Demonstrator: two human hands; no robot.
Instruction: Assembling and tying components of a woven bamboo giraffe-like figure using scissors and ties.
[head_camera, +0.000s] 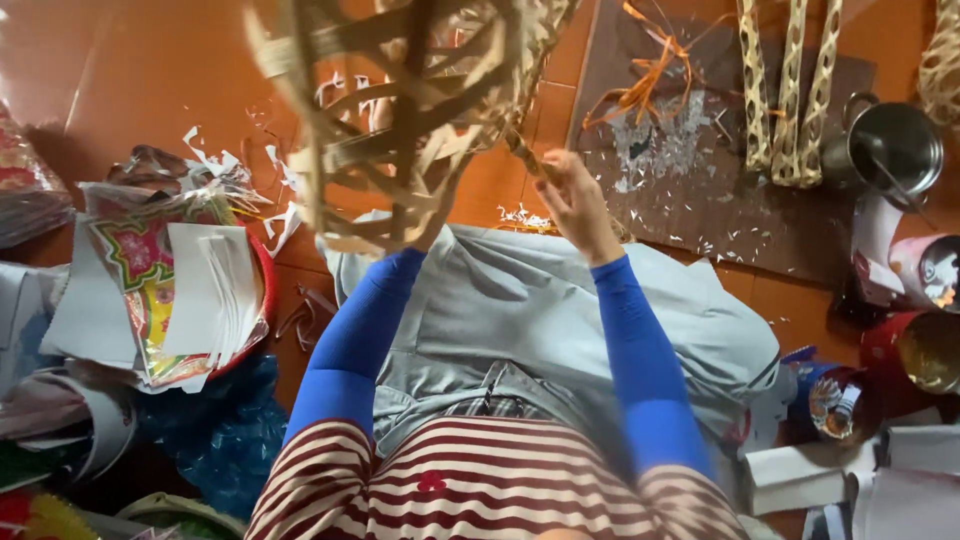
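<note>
Woven frame (400, 110) held up over the lap, above the floor (150, 70), at top centre of view. Right hand (578, 205) at the frame's right lower edge, gripping a strip there. Left hand behind the frame, hidden from view. Left of the lap: bowl (266, 290) on the floor, holding a stack of paper sheets (190, 290). Paper scraps (215, 160) lie on the floor between bowl and frame. Right of the frame: mat (720, 210) on the floor. On the mat: loose strips (650, 75), three woven tubes (790, 95) side by side. Metal pot (893, 140) just right of the tubes. Cans (925, 350) nearer, along the right edge.
</note>
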